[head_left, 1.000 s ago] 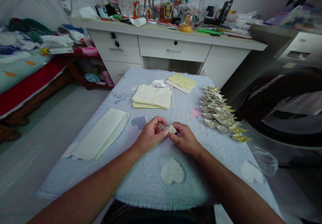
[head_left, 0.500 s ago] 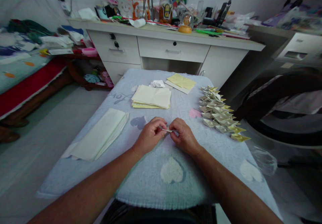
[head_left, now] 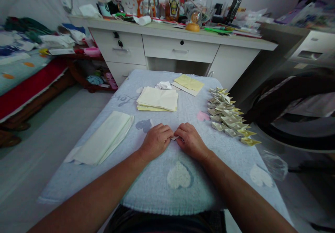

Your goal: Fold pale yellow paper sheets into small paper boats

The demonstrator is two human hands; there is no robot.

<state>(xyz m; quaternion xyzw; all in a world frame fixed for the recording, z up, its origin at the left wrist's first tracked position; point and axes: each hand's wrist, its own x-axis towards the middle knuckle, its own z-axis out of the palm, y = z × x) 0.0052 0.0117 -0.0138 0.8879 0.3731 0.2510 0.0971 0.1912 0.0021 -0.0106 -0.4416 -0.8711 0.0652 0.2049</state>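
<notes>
Between my two hands is a small folded piece of paper, mostly covered by fingers. My left hand is closed on its left end, and my right hand pinches the right end. Both hands are low over the cloth-covered table. Beyond them lies a stack of cream and yellow paper sheets. To the right stand several folded paper boats in tight rows. A long folded bundle of pale paper rests on the left.
A crumpled white paper and yellow and white sheets lie at the table's far side. Behind stands a white desk crowded with a jar and other items. A front-loading washing machine is at right, a bed at left.
My fingers have curled further over the folded paper, which now shows less and sits tilted differently. The camera view has shifted slightly.
</notes>
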